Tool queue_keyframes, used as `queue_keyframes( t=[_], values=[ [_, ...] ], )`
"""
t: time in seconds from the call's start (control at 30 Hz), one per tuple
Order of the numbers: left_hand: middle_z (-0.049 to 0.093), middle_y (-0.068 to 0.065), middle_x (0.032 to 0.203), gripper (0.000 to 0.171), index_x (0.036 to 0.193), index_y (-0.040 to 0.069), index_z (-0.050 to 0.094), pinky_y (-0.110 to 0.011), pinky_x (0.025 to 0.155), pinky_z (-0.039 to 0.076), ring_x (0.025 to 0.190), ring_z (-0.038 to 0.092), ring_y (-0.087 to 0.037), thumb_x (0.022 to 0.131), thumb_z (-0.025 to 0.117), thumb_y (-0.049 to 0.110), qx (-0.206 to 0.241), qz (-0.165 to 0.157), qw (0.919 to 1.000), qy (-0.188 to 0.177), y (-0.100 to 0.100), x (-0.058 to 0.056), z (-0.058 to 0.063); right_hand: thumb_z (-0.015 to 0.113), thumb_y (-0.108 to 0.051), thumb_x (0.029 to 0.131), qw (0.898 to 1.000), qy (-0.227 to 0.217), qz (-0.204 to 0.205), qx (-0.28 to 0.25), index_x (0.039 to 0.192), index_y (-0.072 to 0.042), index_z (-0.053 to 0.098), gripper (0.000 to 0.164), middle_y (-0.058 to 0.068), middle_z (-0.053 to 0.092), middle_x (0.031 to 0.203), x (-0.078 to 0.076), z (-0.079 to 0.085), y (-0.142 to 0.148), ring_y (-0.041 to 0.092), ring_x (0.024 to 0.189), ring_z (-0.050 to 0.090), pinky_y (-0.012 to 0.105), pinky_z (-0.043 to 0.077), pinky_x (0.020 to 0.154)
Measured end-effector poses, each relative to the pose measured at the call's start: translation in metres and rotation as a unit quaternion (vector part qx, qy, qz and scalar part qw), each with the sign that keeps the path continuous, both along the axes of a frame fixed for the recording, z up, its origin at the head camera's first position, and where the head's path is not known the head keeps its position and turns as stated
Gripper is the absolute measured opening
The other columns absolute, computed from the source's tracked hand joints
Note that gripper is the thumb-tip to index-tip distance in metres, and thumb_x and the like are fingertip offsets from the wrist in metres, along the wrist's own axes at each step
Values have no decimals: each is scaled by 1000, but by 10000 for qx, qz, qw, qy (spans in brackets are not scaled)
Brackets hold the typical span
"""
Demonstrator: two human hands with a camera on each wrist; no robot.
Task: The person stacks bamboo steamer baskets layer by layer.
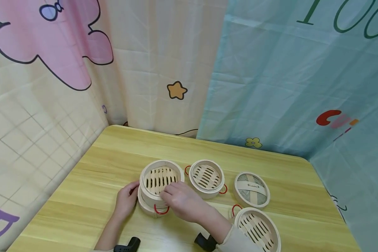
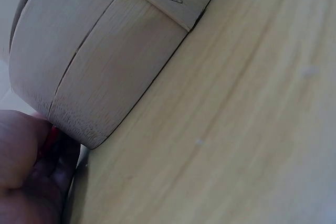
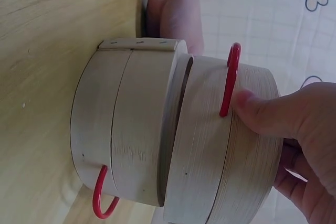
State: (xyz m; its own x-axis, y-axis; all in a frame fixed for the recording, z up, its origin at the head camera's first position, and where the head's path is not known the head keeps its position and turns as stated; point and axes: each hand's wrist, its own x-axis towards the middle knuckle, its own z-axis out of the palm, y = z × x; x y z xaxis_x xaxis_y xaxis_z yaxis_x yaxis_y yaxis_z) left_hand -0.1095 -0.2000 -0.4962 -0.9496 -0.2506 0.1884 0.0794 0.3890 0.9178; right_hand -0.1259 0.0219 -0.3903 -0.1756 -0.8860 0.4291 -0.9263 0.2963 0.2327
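Observation:
Two round bamboo steamer baskets are stacked in the head view. The upper basket point(image 1: 154, 198) sits tilted on the lower basket point(image 1: 148, 209), with a gap between them in the right wrist view. My right hand point(image 1: 184, 201) pinches the upper basket's wall, its thumb point(image 3: 268, 113) outside beside a red handle point(image 3: 230, 80) and its fingers behind the rim. My left hand point(image 1: 126, 200) holds the lower basket's left side. A bit of red shows between its curled fingers in the left wrist view, where the hand point(image 2: 31, 177) is partly cut off.
Right of the stack stands another slatted steamer basket point(image 1: 205, 176) with red handles. Beyond it lies a woven steamer lid point(image 1: 252, 189). A further basket point(image 1: 257, 229) is near my right forearm. Printed curtains point(image 1: 163, 63) hang behind the wooden table point(image 1: 113, 154).

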Motion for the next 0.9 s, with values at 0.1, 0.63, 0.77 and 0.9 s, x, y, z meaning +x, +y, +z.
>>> queue_keyframes(
  t=[0.1,0.63,0.77,0.9],
  values=[
    [62,-18,110,23,111,-7,62,-17,85,43,106,54,-25,92,53,2,24,1,10000,32,0,1,0,57,-3,78,10000,39,-32,50,90,-12,64,16,-4,56,84,2,0,-2,11,80,54,22,45,69],
    [65,-16,102,19,105,-6,65,-22,80,47,97,57,-20,91,53,-1,63,56,10000,54,0,1,-2,58,-4,77,9999,102,-43,33,88,-13,64,15,-5,55,83,7,-7,-8,11,78,53,20,43,64],
    [65,-17,101,19,104,-6,65,-25,80,48,96,58,-22,91,53,-2,-10,68,10000,42,0,1,-2,60,-4,76,10000,63,-28,17,86,-13,63,14,-5,56,84,8,-8,-8,11,78,53,20,44,66],
    [64,-18,102,19,104,-7,65,-27,81,48,98,57,-26,90,52,-4,-53,66,9999,78,1,1,-2,65,-8,76,9994,-254,75,231,89,-13,62,14,-4,56,87,6,-4,-6,11,83,53,21,44,73]
  ],
)
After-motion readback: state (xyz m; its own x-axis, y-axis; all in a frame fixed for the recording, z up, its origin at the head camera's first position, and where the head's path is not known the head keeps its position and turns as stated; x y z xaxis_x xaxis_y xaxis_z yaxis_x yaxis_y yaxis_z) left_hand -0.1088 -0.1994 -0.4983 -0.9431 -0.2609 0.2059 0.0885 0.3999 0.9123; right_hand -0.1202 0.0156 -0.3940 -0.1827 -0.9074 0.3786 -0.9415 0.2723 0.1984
